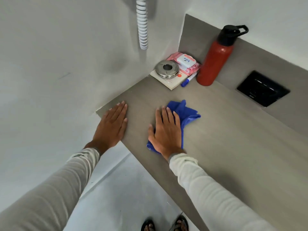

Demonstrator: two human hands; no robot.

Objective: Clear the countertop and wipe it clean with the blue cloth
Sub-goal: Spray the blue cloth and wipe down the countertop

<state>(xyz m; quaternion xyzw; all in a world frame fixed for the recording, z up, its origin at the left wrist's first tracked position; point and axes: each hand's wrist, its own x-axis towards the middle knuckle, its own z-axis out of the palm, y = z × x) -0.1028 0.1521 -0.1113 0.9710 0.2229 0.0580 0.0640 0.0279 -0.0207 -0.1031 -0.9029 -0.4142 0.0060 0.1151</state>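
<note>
Flat palm on the blue cloth (185,117), mid-counter.
Right hand (166,130) pressed it with straight fingers; left hand (111,124) lay open on the countertop (233,147) edge, red bottle (215,59) in the corner.

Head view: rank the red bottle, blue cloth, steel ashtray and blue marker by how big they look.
1. red bottle
2. blue cloth, partly hidden under the right hand, and nearer the camera, so its place against the bottle is unsure
3. steel ashtray
4. blue marker
</note>
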